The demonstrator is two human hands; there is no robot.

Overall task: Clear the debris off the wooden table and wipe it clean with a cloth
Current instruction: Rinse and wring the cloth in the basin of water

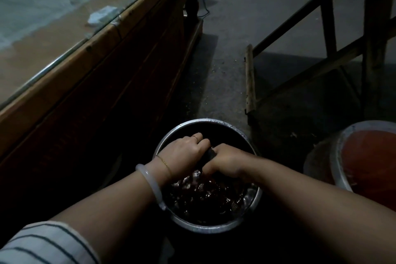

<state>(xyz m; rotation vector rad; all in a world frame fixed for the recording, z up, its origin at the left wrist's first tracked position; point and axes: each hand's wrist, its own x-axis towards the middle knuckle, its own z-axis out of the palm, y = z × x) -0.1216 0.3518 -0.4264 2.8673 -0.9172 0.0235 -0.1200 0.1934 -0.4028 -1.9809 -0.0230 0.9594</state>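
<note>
- Stage, as a judgement: readying the cloth (209,155), not yet wiping; dark cloth bunched between both hands over a metal basin (205,228) on the floor, close by the table's near side.
- Up at the left, on the wooden table (64,83): a crumpled white scrap (102,17) lying near the edge of the glass-covered top; likely debris not yet cleared; pale streaks across the top, too blurred to call damp or dusty.
- Left to do, most probably: lifting the scrap off, carrying the wrung cloth up, wiping the whole top; no patch that can be trusted as already wiped.
- Left hand (184,152): knuckles up, fingers curled tight round one end of the cloth; pale bangle (150,182) at the wrist; striped sleeve (42,244) further up the arm.
- Right hand (225,161): clenched on the other end of the same cloth, touching the left hand, wrist bent downward; reads as a wringing twist, though no drip visible for certain.
- Under the hands: dark rippled water (203,197); hands at or just above its surface, cannot tell which.
- Off to the right: a second basin with a red inside (337,156), apart from both hands.
</note>
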